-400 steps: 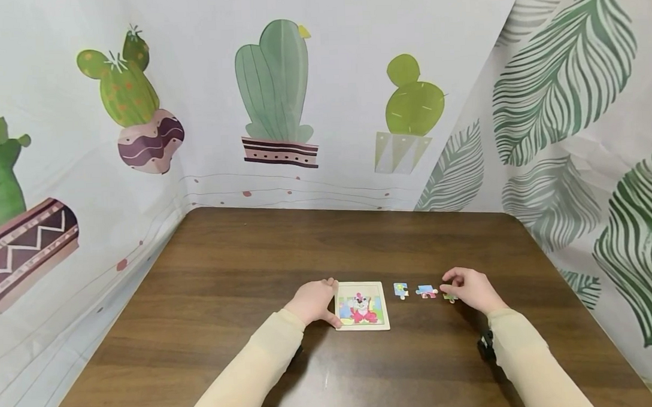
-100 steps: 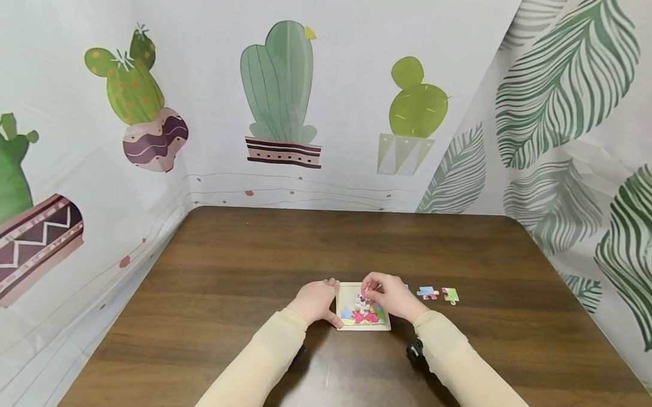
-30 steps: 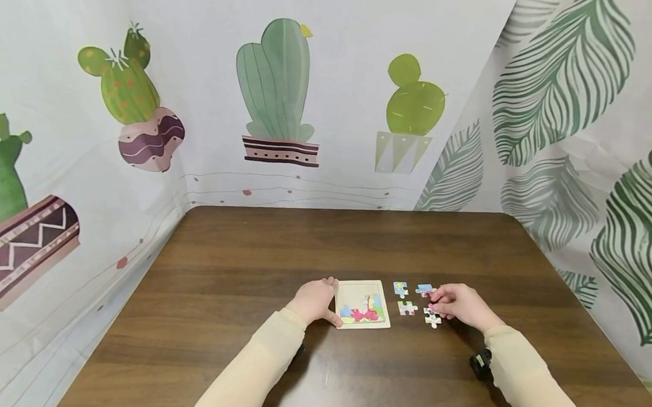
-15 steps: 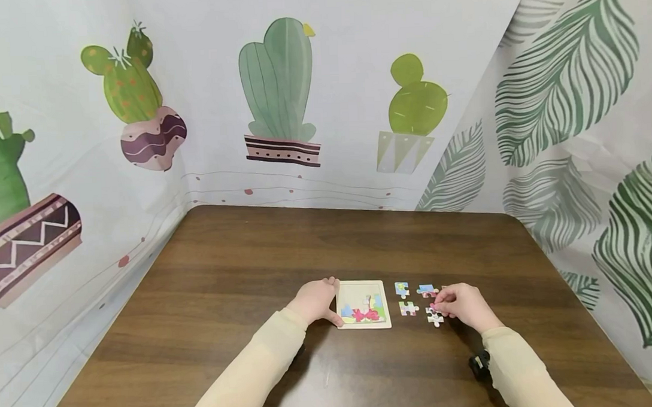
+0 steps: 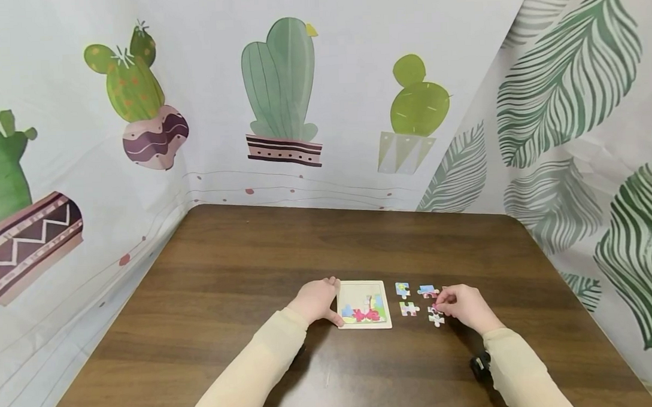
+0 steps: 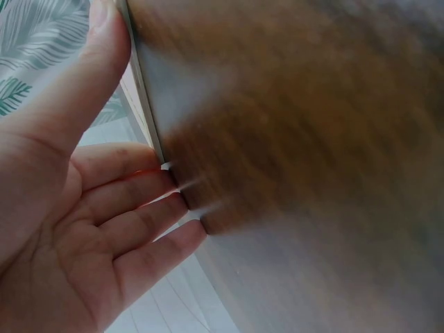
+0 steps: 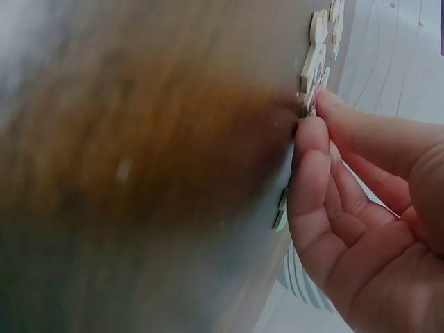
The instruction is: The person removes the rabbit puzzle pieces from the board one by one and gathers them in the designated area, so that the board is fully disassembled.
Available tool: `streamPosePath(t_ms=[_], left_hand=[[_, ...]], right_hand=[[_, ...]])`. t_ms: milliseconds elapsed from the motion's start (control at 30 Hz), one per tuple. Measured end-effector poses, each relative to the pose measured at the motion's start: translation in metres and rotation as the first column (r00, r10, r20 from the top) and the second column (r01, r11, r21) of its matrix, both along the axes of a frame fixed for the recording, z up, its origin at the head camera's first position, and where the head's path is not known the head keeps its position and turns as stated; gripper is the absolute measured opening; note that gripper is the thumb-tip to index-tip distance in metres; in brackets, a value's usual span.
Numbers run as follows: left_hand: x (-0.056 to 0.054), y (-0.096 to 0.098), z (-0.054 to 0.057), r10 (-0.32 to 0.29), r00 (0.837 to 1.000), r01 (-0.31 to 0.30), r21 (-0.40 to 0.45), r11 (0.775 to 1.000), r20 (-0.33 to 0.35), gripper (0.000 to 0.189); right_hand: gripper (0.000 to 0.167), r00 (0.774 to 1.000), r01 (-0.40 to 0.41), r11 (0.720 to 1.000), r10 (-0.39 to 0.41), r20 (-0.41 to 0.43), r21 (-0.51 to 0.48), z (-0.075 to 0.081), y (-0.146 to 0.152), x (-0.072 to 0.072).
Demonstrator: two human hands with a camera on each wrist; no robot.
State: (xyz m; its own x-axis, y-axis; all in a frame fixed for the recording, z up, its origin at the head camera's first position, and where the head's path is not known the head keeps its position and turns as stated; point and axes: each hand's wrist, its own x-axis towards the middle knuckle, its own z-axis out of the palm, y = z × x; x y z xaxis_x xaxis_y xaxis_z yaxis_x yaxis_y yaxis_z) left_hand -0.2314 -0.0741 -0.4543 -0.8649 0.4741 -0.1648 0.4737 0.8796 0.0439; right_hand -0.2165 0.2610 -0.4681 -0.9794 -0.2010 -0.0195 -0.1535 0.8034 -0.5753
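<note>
A square wooden puzzle tray (image 5: pixel 356 291) lies on the table, its lower part filled with blue, pink and green pieces. My left hand (image 5: pixel 314 301) rests along its left side, thumb at the near corner and fingers at the far one. In the left wrist view the fingers (image 6: pixel 149 239) are fairly straight, with fingertips at the tabletop by the tray's edge. To the right, my right hand (image 5: pixel 466 309) pinches the edge of a white-and-pink jigsaw piece (image 5: pixel 436 319) between thumb and index finger, low at the table. Its fingertips cover part of the piece.
Between tray and right hand lie a blue-and-yellow piece (image 5: pixel 402 289), a pale piece (image 5: pixel 409 309) and a blue-and-pink piece (image 5: pixel 427 291). Another piece, with a green edge (image 7: pixel 281 220), is mostly hidden behind the right hand. A printed cloth backdrop (image 5: pixel 349 107) rises behind the brown table (image 5: pixel 284 241).
Since 3.3 s ago my right hand has left the tray for the right, and two more pieces, including the white-and-pink one, have come from the tray to the table. The left hand stays put.
</note>
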Motion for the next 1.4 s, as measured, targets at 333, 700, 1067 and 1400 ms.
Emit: streamPosePath(t_ms=[333,700,1067,1400], left_hand=[[0.000,0.001,0.001,-0.005,1.000,0.005,0.002,1.000,-0.012,0.101],[0.002,0.001,0.002,-0.009,1.000,0.009,0.007,1.000,-0.005,0.100],[0.004,0.001,0.002,-0.009,1.000,0.009,0.008,1.000,-0.010,0.099],[0.002,0.001,0.001,-0.009,1.000,0.009,0.000,1.000,-0.010,0.100]], right_hand=[[0.005,1.000,-0.005,1.000,0.005,0.003,-0.022,0.006,-0.014,-0.004],[0.010,0.999,-0.040,0.999,0.040,0.024,-0.027,0.009,-0.055,-0.011],[0.026,0.992,-0.123,0.992,0.122,0.017,0.024,0.005,-0.089,-0.016],[0.045,0.982,-0.187,0.979,0.188,0.003,0.074,0.013,-0.108,-0.013]])
